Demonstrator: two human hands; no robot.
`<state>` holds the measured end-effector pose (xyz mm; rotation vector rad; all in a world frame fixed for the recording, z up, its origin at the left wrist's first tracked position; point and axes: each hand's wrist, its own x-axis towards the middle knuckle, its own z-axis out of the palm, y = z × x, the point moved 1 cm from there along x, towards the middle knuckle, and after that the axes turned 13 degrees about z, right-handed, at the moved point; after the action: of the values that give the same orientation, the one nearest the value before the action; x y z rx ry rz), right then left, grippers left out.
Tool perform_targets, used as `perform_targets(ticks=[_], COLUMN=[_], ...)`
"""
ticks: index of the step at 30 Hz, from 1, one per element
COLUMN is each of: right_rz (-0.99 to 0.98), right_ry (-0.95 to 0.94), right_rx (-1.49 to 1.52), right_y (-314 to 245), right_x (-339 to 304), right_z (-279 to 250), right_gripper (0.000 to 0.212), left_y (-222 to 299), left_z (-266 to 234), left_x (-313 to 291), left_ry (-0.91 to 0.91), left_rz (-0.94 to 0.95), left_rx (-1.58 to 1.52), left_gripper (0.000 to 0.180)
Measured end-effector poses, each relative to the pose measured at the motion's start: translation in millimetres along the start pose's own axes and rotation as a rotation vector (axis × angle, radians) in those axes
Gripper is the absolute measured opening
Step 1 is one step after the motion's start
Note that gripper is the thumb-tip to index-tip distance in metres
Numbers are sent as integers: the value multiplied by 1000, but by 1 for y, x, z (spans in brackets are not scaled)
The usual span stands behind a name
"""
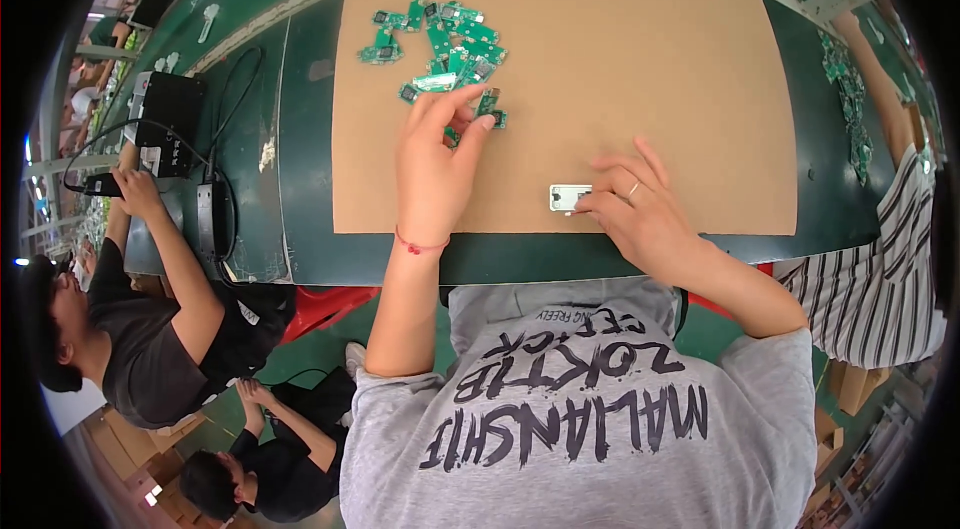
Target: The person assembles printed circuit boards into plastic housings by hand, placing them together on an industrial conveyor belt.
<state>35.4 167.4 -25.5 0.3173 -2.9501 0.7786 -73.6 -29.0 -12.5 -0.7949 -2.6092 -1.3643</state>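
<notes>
Two hands work on a big brown sheet laid on a dark green table.
The left hand is partly curled, with its thumb and pointing finger at a small green board beside a messy pile of green boards; it is hard to tell if it grips that board. The right hand pinches the end of a small white piece near the sheet's front edge, its other fingers spread. A black box with cords sits on the table to the left. People in black are at the left, and someone in a striped top is at the right.
</notes>
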Motion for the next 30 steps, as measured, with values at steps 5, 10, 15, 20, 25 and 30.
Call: perform_targets(ticks=[5,10,15,20,25,30], right_rz=[-28,126,293,393,346,368], right_ry=[-4,-76,-60,-102,-78,-64], right_rx=[89,422,757,995,1030,985], right_y=[3,9,-2,-5,-1,0], right_x=[4,11,18,18,13,10], right_z=[-1,-9,-19,-20,-17,-13], right_gripper=[9,9,6,9,9,8], left_y=[8,21,34,35,25,12], left_z=[1,7,12,15,13,27], left_x=[-11,-11,-12,-16,-17,-28], left_ry=[159,150,26,146,101,-256], left_rz=[-246,-229,-292,-68,41,-9], left_rx=[-877,-1059,-1279,-1014,-667,-455], left_gripper=[25,28,36,39,40,40])
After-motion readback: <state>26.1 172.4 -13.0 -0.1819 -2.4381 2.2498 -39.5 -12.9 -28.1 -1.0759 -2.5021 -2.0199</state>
